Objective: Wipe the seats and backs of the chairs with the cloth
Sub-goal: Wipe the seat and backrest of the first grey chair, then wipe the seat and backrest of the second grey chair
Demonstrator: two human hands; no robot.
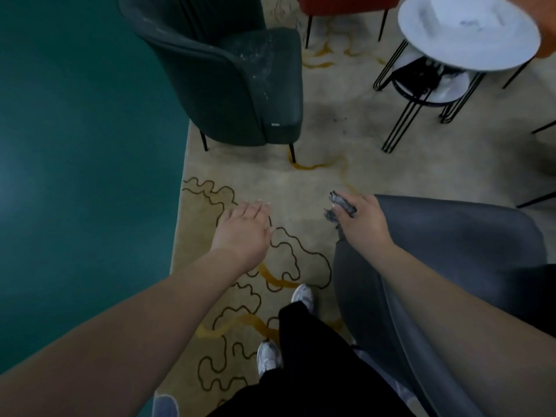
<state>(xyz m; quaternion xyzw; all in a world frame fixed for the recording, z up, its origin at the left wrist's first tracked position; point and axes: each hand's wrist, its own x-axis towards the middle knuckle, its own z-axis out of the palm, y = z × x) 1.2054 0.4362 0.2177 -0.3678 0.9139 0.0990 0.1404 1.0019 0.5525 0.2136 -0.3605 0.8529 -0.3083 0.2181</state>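
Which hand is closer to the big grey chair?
Right. The right hand, holding the cloth, is over the grey chair; the left hand hovers over the rug, apart.

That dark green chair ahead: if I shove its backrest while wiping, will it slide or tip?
The dark green chair stands on thin legs on the rug, so it would probably drag, not slide. Its wide, low, padded shell suggests it is fairly heavy and unlikely to tip. The left hand is free to steady it.
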